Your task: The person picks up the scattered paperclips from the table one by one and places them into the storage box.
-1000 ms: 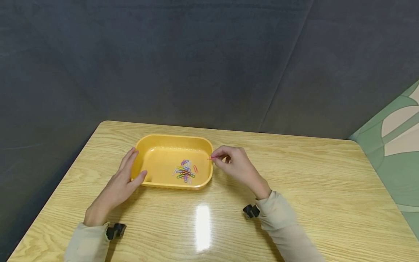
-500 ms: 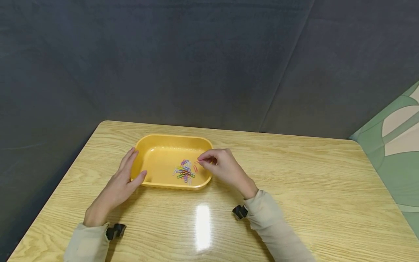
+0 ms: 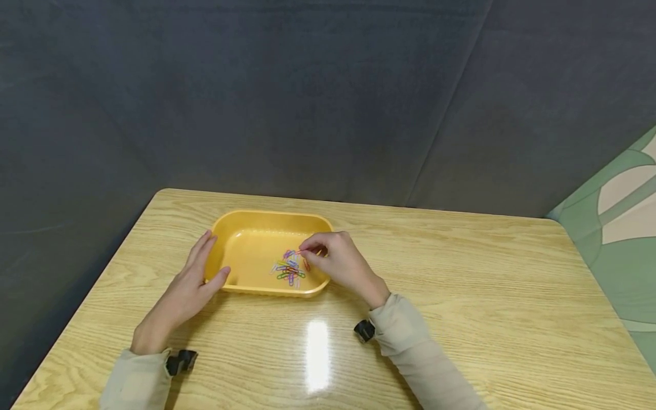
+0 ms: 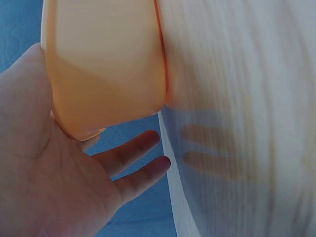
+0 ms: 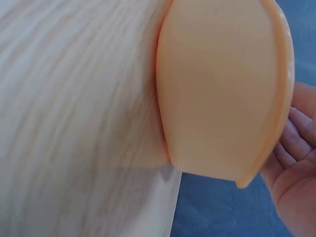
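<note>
A yellow plastic tray (image 3: 246, 269) sits on the table, with several coloured paper clips (image 3: 290, 269) heaped inside it toward its right side. My left hand (image 3: 191, 287) rests against the tray's left end, its fingers spread and fairly straight, the thumb at the near rim. In the left wrist view, two fingers (image 4: 140, 177) of that hand reach out straight below the tray wall (image 4: 106, 64). Over the right part of the tray, my right hand (image 3: 340, 263) pinches a red paper clip (image 3: 299, 251) between thumb and forefinger, close above the heap. The right wrist view hides the pinched clip behind the tray.
The wood-grain table (image 3: 487, 302) extends to the right and toward the front. A dark grey partition (image 3: 307, 102) rises behind its far edge, and a green patterned surface (image 3: 615, 245) borders the right side.
My right hand has moved left from the tray's right rim to above the heap, carrying the red paper clip. My left hand and the tray have stayed put.
</note>
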`<action>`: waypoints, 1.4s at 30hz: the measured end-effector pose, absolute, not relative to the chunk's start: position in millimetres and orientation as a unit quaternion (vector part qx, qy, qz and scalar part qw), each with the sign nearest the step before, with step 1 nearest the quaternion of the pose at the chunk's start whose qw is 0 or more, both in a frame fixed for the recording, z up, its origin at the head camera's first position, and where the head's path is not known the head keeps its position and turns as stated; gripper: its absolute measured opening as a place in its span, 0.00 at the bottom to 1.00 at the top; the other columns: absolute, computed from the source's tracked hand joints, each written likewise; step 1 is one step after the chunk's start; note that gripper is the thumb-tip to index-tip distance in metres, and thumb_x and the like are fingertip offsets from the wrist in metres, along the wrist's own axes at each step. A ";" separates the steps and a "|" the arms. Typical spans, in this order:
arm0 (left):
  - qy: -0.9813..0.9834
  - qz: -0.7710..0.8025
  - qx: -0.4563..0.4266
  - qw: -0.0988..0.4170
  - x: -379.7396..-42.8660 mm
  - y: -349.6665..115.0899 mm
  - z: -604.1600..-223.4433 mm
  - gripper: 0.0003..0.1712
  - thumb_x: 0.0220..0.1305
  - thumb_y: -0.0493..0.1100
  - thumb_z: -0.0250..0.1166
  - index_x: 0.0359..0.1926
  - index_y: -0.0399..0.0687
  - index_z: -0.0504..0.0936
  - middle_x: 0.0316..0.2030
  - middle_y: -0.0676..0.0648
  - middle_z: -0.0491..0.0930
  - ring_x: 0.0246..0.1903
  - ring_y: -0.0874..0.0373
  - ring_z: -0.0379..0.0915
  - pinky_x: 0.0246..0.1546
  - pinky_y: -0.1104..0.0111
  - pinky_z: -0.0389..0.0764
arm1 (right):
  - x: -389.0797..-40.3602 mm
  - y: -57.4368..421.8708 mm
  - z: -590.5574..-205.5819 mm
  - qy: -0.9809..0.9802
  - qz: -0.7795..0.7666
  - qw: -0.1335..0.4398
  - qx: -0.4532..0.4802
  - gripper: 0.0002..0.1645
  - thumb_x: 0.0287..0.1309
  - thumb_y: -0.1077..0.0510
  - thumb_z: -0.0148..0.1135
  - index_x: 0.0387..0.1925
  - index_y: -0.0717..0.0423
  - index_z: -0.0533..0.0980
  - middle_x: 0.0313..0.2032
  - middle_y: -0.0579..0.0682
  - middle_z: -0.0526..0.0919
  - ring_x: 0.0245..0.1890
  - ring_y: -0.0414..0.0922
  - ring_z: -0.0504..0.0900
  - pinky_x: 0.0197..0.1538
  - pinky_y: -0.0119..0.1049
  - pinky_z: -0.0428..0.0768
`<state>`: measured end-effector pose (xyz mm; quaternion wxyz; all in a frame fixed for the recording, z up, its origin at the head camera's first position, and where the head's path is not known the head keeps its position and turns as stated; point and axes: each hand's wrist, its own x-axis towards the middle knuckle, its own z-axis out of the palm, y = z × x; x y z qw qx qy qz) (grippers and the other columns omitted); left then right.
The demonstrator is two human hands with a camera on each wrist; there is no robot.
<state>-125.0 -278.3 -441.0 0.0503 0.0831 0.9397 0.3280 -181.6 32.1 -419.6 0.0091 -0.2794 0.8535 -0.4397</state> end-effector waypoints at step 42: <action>0.939 0.331 0.085 0.049 -126.7 -279.2 -442.9 0.45 0.75 0.57 0.51 0.79 0.42 0.40 0.80 0.44 0.32 0.74 0.31 0.47 0.63 0.32 0.60 | -180.9 3.2 -440.1 0.913 -0.277 -0.036 -0.296 0.06 0.60 0.51 0.69 0.38 0.43 0.88 0.39 0.38 0.90 0.39 0.38 0.86 0.36 0.34 0.79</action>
